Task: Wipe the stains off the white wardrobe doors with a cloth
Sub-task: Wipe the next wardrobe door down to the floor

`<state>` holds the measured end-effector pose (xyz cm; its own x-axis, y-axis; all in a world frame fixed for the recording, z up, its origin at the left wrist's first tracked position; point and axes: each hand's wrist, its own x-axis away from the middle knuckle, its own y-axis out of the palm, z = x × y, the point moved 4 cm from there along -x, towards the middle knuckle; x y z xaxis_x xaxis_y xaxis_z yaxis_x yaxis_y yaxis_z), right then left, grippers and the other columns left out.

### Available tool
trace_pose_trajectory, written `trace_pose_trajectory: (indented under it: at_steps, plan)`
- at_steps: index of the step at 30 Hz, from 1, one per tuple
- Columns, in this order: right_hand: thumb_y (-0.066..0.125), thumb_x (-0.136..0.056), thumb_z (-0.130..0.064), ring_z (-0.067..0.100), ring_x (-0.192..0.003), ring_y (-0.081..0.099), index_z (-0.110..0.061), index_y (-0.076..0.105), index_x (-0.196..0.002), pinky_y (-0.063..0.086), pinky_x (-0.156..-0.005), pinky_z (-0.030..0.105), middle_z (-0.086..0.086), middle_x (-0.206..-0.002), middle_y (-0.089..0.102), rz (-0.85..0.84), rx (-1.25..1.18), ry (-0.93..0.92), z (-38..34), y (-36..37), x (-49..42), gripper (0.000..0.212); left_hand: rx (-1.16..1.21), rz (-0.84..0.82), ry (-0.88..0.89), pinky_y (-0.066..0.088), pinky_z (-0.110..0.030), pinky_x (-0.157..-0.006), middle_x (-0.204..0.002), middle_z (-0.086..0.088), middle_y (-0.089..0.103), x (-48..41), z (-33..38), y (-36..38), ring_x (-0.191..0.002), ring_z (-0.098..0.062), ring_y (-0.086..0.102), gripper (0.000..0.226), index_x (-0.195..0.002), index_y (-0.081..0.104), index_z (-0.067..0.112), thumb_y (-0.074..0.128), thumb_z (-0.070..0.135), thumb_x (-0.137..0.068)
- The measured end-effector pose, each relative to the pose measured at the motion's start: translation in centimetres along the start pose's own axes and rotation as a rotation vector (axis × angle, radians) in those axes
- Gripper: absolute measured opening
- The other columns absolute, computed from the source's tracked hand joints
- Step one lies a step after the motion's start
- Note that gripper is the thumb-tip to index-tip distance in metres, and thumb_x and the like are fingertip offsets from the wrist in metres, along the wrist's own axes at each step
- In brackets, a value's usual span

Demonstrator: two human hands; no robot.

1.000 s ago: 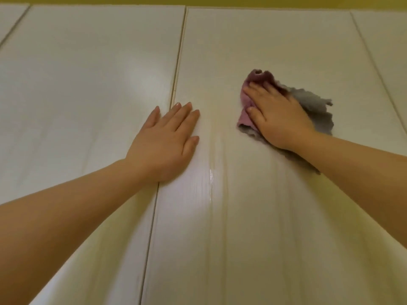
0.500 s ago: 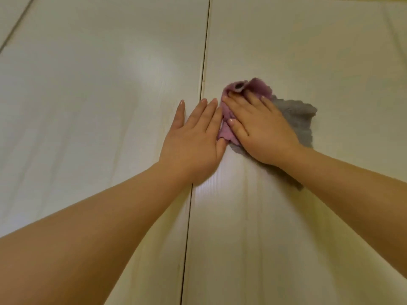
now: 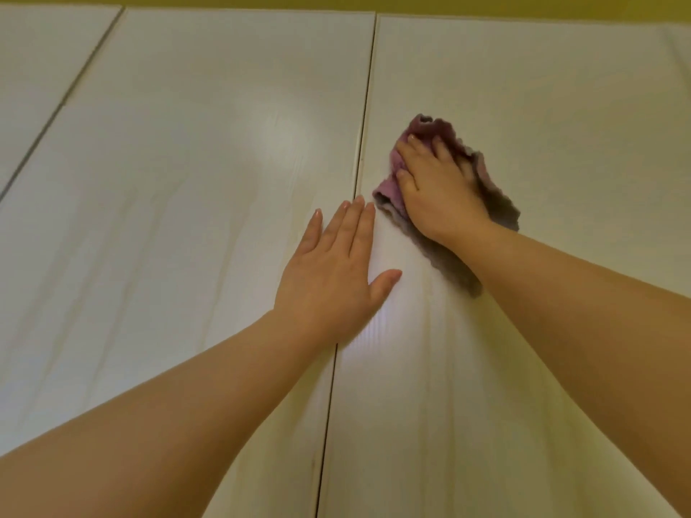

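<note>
- Right hand [image 3: 435,188]: palm down, fingers curled over the purple cloth [image 3: 422,130], pressing it flat against the right wardrobe door [image 3: 523,87].
- Left hand [image 3: 332,278]: spread flat, holding nothing, resting across the seam [image 3: 368,106] between doors.
- Cloth: just right of the seam.

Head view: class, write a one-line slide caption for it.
Right hand presses a purple cloth on a white wardrobe door; left hand lies flat across the seam.

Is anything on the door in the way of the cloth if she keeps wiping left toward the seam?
Yes. The left hand lies flat across the seam, its fingertips just below-left of the cloth under the right hand. Higher up, nothing blocks it.
</note>
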<state>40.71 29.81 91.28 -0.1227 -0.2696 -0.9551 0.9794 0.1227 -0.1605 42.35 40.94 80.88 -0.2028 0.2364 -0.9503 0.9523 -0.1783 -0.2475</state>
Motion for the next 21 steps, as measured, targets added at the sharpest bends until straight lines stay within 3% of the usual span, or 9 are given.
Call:
trace_pose_trajectory:
  at_steps: [4, 8, 10, 12, 16, 19, 21]
  plan:
    - [0.023, -0.102, -0.025, 0.016, -0.143, 0.003, -0.02, 0.021, -0.147, 0.001, -0.112, 0.03, -0.005, -0.156, 0.01, -0.043, -0.094, -0.155, -2.1, 0.1, -1.6, 0.045, 0.188, 0.047, 0.073, -0.009, -0.027, -0.115, -0.159, 0.004, 0.011, -0.1, -1.9, -1.2, -0.143, -0.009, 0.016, 0.095, -0.15, -0.013, 0.018, 0.04, 0.063, -0.086]
    - [0.03, -0.101, -0.022, 0.011, -0.14, 0.015, -0.023, 0.042, -0.138, 0.002, -0.11, 0.02, -0.005, -0.151, 0.028, -0.129, -0.208, -0.395, -2.2, -0.2, 1.2, 0.038, 0.307, 0.018, 0.099, 0.006, -0.026, -0.116, -0.152, 0.003, 0.03, 0.0, -1.9, -1.2, -0.132, -0.011, 0.034, 0.098, -0.152, -0.006, 0.022, 0.044, 0.051, -0.072]
    - [0.034, -0.1, -0.019, 0.008, -0.133, 0.031, -0.021, 0.055, -0.126, 0.01, -0.104, 0.012, -0.005, -0.143, 0.042, -0.166, -0.284, -0.438, -1.4, -0.8, 2.7, 0.034, 0.359, 0.019, 0.114, 0.009, -0.026, -0.116, -0.151, 0.004, 0.031, 0.2, -1.6, -1.4, -0.129, -0.009, 0.035, 0.097, -0.151, -0.005, 0.025, 0.045, 0.043, -0.069]
    - [0.035, -0.1, -0.016, 0.006, -0.117, 0.044, -0.013, 0.059, -0.118, 0.023, -0.091, 0.007, 0.0, -0.132, 0.051, -0.149, -0.352, -0.366, -0.8, -1.2, 2.1, 0.031, 0.399, 0.029, 0.098, 0.009, -0.023, -0.113, -0.151, 0.005, 0.028, 0.5, -1.7, -1.7, -0.127, -0.003, 0.026, 0.1, -0.151, -0.005, 0.022, 0.046, 0.04, -0.067]
    - [0.033, -0.099, -0.023, 0.014, -0.109, 0.048, -0.021, 0.052, -0.12, 0.035, -0.095, 0.021, -0.002, -0.123, 0.051, 0.036, -0.316, -0.188, -1.7, -0.5, -0.3, 0.028, 0.419, 0.056, 0.078, 0.016, -0.024, -0.111, -0.146, 0.002, 0.032, 0.6, -1.8, -2.2, -0.12, -0.004, 0.026, 0.103, -0.151, -0.003, 0.02, 0.046, 0.039, -0.063]
    - [0.034, -0.099, -0.025, 0.007, -0.093, 0.051, -0.021, 0.048, -0.123, 0.033, -0.075, 0.009, -0.005, -0.111, 0.053, -0.081, -0.299, -0.322, -1.5, -0.2, 1.6, 0.027, 0.439, 0.075, 0.096, 0.025, -0.032, -0.112, -0.14, 0.001, 0.04, 0.3, -1.8, -2.2, -0.115, -0.008, 0.035, 0.102, -0.151, 0.003, 0.021, 0.049, 0.035, -0.061]
    - [0.032, -0.1, -0.028, 0.009, -0.097, 0.051, -0.023, 0.046, -0.123, 0.032, -0.078, 0.014, -0.004, -0.113, 0.053, -0.102, -0.26, -0.338, -0.7, -0.5, 1.3, 0.027, 0.422, 0.067, 0.066, 0.018, -0.024, -0.11, -0.143, 0.001, 0.036, 0.3, -2.1, -2.0, -0.122, -0.009, 0.031, 0.103, -0.151, -0.002, 0.02, 0.047, 0.036, -0.062]
